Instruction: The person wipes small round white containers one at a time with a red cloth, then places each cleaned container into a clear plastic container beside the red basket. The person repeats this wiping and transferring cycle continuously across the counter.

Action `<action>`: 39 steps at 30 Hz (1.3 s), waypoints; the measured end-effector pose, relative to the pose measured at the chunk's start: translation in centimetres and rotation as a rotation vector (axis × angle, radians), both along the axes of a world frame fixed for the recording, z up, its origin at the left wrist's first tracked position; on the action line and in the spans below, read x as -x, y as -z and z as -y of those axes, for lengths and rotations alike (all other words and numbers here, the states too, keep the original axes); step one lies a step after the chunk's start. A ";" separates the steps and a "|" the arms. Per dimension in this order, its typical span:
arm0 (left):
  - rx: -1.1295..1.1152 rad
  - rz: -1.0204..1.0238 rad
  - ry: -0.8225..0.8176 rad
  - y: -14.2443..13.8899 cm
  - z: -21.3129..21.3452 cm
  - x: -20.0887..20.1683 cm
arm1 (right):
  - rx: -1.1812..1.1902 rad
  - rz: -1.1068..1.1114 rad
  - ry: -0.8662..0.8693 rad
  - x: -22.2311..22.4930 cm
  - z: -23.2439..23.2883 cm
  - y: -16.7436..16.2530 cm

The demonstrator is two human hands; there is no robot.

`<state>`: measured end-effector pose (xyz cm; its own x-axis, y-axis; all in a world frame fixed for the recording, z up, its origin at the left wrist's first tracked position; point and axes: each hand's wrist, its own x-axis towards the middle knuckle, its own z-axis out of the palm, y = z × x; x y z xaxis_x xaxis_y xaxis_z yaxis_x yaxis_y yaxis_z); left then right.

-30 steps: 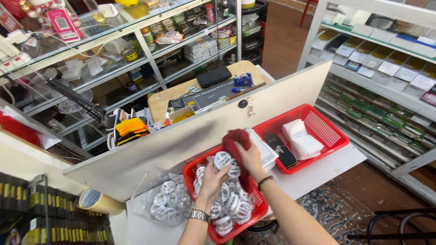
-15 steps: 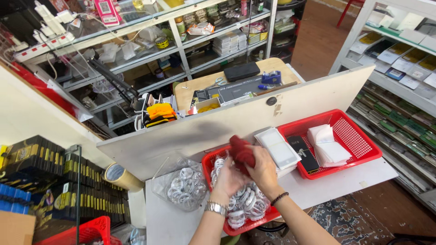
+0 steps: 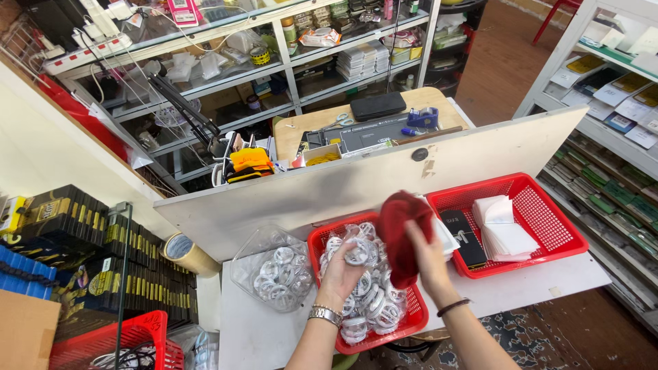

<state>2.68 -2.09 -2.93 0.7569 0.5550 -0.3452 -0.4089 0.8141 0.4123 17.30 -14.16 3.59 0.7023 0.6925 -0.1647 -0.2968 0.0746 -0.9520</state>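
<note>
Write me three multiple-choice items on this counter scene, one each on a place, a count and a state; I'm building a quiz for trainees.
1. Where is the clear plastic bag of coiled white cables?
A. On the person's left of the nearer red mesh basket
B. Inside the farther basket
C. On a shelf

2. How many red mesh baskets stand on the white table?
A. One
B. Two
C. Four

3. What does the right hand hold?
A. Nothing
B. A dark red cloth
C. A tape roll

Key: A, the bag lies beside that basket; B, two stand side by side; B, its fingers grip the cloth.
</note>
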 end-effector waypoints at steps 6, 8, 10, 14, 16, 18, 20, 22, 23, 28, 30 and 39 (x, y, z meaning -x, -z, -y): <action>-0.024 0.099 -0.226 2.5 2.0 -3.3 | 0.201 1.090 0.024 4.7 -3.4 1.3; -0.027 0.240 -0.173 2.7 2.3 -2.5 | 0.327 0.918 0.050 1.9 -3.9 1.4; -0.016 0.259 -0.142 2.4 2.0 -1.7 | 0.396 0.869 0.063 -2.5 -4.3 1.1; 0.017 0.160 -0.136 1.9 1.0 -0.8 | 0.624 1.307 0.093 -8.6 -2.9 1.9; 0.023 0.137 -0.177 1.7 0.4 -1.1 | 0.950 1.622 -0.055 -9.0 -2.5 2.6; 0.044 0.076 -0.245 1.4 -0.2 -1.2 | 0.897 1.834 0.184 -8.0 -2.8 3.0; -0.173 0.026 -0.225 0.7 -0.5 -0.9 | 0.727 1.625 0.086 -6.4 -3.8 2.9; -0.316 -0.140 -0.183 -0.3 -0.9 -0.3 | 0.436 0.979 -0.333 -5.0 -5.6 2.0; -0.349 -0.281 -0.152 -0.9 -1.1 0.1 | 0.328 0.828 -0.504 -4.4 -6.4 1.5; -0.729 -0.458 -0.215 -2.9 -2.5 2.5 | 0.086 0.747 -0.902 -1.2 -9.8 -0.5; -0.681 -0.441 -0.218 -3.2 -4.2 4.4 | 0.217 0.658 -0.879 0.2 -11.1 -0.8; -0.958 -1.204 -0.558 -0.3 -14.0 16.4 | 0.081 0.951 -0.745 12.2 -21.0 4.7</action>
